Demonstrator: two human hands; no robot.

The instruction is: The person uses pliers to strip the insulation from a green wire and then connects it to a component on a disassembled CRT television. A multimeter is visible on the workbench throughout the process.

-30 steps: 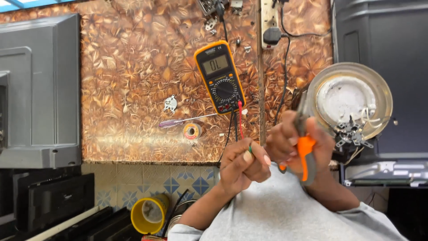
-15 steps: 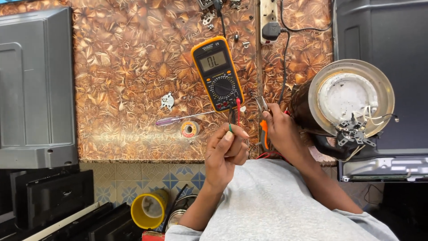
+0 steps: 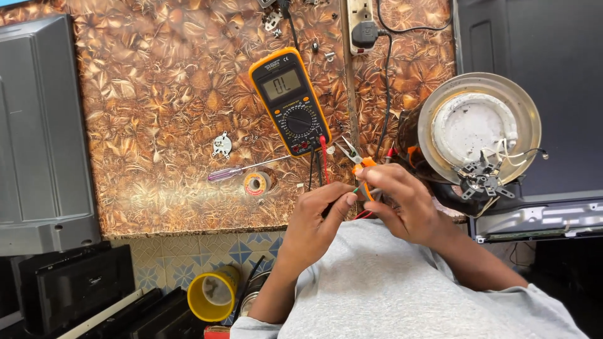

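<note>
Head view, looking down on the counter (image 3: 157, 125), whose patterned brown top carries the work. Going from largest to smallest, we see an upturned round appliance base (image 3: 477, 129) with a white centre and exposed wiring at the right, then a yellow-cased multimeter (image 3: 290, 100) lying face up near the middle, its red and black leads running down toward the hands. Our right hand (image 3: 402, 204) is closed around orange-handled pliers (image 3: 359, 164), whose tips point up toward the meter; our left hand (image 3: 320, 216) pinches what looks like a thin wire end just beside them, though the pinched piece is too small to tell. We judge that good work here calls for both hands held close and steady, nipping only the very end. A purple-handled screwdriver (image 3: 242, 169) and small solder reel (image 3: 256, 184) lie left of the hands.
</note>
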